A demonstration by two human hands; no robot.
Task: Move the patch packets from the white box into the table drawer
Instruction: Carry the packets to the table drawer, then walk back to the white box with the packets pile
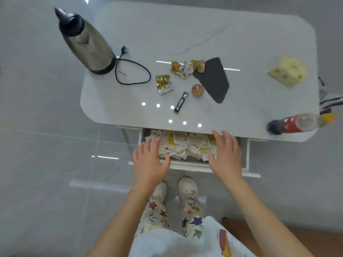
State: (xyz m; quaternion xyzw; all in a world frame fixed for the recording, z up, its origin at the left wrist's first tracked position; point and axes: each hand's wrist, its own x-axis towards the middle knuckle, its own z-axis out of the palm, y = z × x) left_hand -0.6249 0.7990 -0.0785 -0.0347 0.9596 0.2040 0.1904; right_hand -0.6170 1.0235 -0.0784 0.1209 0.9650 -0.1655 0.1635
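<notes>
Patch packets (185, 145) lie heaped in the open table drawer (247, 156). The left hand (150, 164) and right hand (225, 156) are spread over the heap's two ends, fingers (157, 143) released, grasping nothing. This looks like the levelling step; next, flatten the heap so the drawer can close.

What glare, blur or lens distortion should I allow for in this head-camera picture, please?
Head view: light glares as white dots and streaks on the glossy table top; the wide lens tilts the kettle outward; the bottle at the right edge is smeared; the patch packets look slightly soft.
</notes>
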